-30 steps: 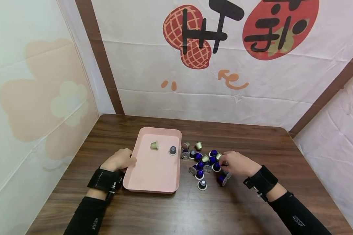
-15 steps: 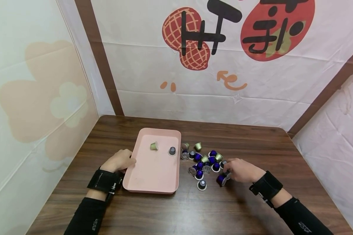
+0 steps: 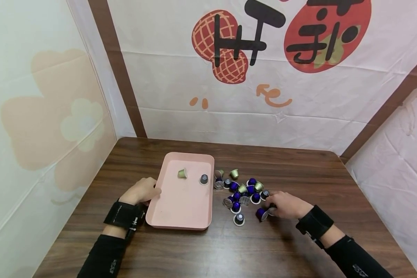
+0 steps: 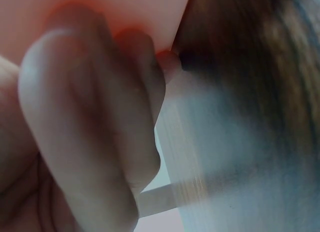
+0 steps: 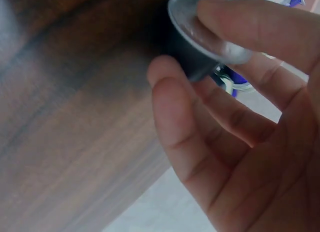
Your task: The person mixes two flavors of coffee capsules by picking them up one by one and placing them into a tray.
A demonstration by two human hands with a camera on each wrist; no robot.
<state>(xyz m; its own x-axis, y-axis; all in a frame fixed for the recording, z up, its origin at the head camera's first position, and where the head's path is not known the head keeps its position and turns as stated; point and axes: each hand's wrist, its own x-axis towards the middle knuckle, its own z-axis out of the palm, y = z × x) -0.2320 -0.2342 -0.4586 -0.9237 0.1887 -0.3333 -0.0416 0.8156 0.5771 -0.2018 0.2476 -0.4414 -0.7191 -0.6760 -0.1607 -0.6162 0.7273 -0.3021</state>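
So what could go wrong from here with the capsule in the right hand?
1. The right hand pinches a dark capsule only by foil and side; the grip may slip.
2. A purple capsule lies on its side at the fingertips and may roll when knocked.
3. The left hand grips only the tray edge, so it could shift.

A dark brown wooden table (image 3: 299,170) with a smooth, faintly glossy grain fills the lower frame. A matt pink plastic tray (image 3: 180,208) is seen at lower centre. The small purple, gold and grey capsules (image 3: 243,191) beside it look like glossy metal with shiny silver foil lids. Creased, matt white printed cloth (image 3: 229,116) covers the upper frame. Matt black fabric wrist straps (image 3: 123,216) are worn.
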